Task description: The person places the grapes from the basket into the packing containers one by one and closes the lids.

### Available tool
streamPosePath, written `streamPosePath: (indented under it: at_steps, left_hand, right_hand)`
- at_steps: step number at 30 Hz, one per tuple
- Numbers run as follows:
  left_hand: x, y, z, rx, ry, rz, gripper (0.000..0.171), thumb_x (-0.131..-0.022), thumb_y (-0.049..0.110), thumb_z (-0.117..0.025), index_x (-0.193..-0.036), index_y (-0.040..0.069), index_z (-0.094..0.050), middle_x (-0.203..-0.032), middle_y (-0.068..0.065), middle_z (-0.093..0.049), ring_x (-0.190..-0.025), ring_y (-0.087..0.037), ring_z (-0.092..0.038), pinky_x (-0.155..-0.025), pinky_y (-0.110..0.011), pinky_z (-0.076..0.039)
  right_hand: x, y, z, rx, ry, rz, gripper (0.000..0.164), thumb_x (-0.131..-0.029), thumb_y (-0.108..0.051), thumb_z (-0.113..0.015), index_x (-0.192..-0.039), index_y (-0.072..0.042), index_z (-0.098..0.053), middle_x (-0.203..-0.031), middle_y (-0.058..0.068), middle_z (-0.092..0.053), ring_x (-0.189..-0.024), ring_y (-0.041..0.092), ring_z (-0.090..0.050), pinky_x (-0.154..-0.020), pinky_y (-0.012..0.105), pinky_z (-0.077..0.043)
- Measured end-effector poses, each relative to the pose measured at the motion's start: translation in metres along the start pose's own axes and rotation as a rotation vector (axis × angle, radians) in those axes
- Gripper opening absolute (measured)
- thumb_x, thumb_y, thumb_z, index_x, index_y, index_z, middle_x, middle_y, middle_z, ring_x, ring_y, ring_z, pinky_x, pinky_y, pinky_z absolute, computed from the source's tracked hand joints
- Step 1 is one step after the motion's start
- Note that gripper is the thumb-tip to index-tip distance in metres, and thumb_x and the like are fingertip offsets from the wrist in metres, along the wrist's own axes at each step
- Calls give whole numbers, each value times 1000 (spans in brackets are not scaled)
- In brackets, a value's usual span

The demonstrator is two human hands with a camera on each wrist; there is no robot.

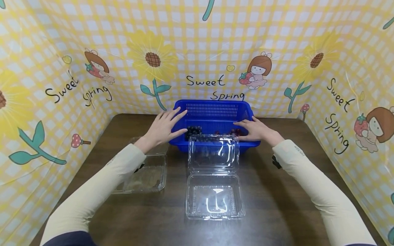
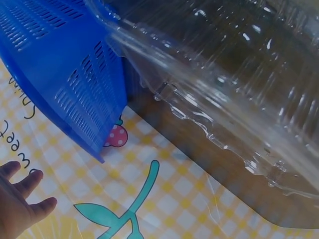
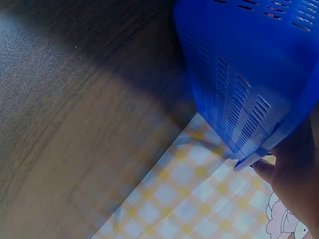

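Observation:
A blue plastic basket [image 1: 212, 116] with slotted walls stands at the back of the table, holding dark round fruit [image 1: 194, 131] on the left and reddish fruit [image 1: 236, 131] on the right. By the basket's left rim is my left hand [image 1: 163, 126], its fingers spread and holding nothing; the left wrist view shows those fingers apart from the basket wall. Over the right rim reaches my right hand [image 1: 257, 130], fingers extended, some inside the basket and one outside by the rim. In front, a clear clamshell box [image 1: 215, 196] lies unfolded, its raised lid [image 1: 213, 155] overlapping the basket's front.
Another clear plastic box [image 1: 147, 174] stands on the table's left side, partly behind the left forearm. The dark wooden table [image 1: 271, 212] is walled by yellow checked cloth [image 1: 197, 44] at the back and both sides.

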State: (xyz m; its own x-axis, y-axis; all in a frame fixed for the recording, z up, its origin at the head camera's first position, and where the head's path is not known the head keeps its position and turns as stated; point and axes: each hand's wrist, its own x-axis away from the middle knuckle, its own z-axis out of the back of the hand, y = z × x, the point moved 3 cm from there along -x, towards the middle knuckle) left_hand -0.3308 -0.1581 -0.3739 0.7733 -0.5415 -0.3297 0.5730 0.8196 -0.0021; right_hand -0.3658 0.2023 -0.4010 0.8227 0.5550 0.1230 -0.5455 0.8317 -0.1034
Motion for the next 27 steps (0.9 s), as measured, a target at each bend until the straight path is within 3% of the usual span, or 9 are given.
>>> streamPosePath:
  at_steps: [14, 21, 27]
  left_hand:
    - [9, 13, 2, 24, 18, -59, 73, -88, 66, -38, -148, 35, -11, -155, -2, -18, -133, -30, -33, -109, -54, -21]
    - [13, 19, 7, 28, 32, -88, 73, -88, 64, -41, -149, 32, -15, -153, -5, -23, -133, -29, -34, -108, -54, -24]
    - [21, 24, 9, 44, 45, -126, 73, -88, 62, -43, -149, 31, -16, -154, -4, -22, -134, -26, -33, -108, -53, -25]
  right_hand:
    - [-1, -1, -5, 56, 15, 31, 79, -79, -69, -51, -140, -19, -43, -133, 13, -52, -128, 30, -42, -111, 59, -5]
    - [-1, -2, -5, 94, 16, 44, 79, -79, -69, -52, -138, -18, -45, -134, 15, -51, -128, 32, -43, -111, 58, -5]
    - [-2, -4, -6, 75, -2, 51, 77, -80, -65, -55, -138, -17, -45, -135, 15, -50, -128, 32, -42, -111, 58, -3]
